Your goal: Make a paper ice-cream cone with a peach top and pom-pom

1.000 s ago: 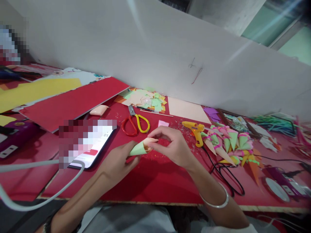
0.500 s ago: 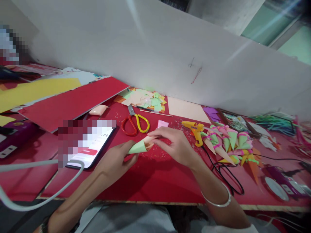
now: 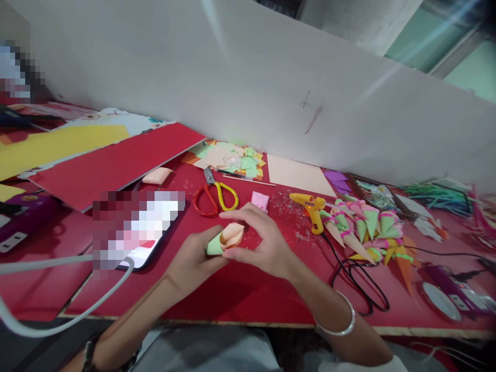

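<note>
A rolled paper cone (image 3: 215, 246), pale green outside with peach paper curling out of its mouth, is between my hands above the red table. My left hand (image 3: 191, 253) wraps round its green body, and the narrow end is hidden in the palm. At the open end, my right hand (image 3: 267, 243) curves round the mouth. Its thumb touches the lower rim and its forefinger arches over the top. Just beyond the hands lie scissors (image 3: 209, 196) with red and yellow handles. A small pink packet (image 3: 260, 200) rests behind my right hand.
A yellow glue gun (image 3: 314, 212) with a black cord lies to the right, beside a pile of finished paper cones (image 3: 368, 222). Paper scraps (image 3: 232, 157) and a peach sheet (image 3: 296, 173) sit by the wall. At left are a phone (image 3: 151, 227), a white cable (image 3: 116, 284) and a red board (image 3: 120, 160).
The cone has turned so its mouth faces me more. My right hand has shifted left and down, from pinching the peach paper to curving round the rim. The pink packet is more exposed.
</note>
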Available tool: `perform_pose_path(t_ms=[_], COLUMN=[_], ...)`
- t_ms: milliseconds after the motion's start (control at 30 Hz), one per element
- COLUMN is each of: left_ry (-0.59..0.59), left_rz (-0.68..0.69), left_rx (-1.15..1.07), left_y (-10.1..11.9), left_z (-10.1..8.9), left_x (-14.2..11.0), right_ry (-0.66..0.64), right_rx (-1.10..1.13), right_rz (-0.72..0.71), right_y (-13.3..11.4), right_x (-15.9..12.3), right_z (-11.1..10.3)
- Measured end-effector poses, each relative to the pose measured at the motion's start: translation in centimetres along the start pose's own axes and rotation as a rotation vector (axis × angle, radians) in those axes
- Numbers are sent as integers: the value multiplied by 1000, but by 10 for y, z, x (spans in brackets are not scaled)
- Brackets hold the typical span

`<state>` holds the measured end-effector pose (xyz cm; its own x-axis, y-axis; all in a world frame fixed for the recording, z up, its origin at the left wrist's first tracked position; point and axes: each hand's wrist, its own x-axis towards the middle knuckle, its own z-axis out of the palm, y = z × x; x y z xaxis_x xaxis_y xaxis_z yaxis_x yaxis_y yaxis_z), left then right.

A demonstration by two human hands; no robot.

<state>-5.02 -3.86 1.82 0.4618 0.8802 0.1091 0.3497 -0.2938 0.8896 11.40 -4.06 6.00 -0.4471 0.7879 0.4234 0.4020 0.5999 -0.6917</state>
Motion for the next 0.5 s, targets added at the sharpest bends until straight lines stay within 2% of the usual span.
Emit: perform_pose_path(t_ms=[167,267,500], left_ry=[39,23,-31], left_rz=[15,30,-18], left_rx=[-85,-163,-251], left_y=[4,6,8], left_z=[3,4,7], left_x=[0,1,1], right_ry=[55,24,-13], right_rx=[62,114,236], right_rz=[4,-16,35], right_y=[1,0,-5], right_x=[-2,-2,-4], right_z=[9,10,14])
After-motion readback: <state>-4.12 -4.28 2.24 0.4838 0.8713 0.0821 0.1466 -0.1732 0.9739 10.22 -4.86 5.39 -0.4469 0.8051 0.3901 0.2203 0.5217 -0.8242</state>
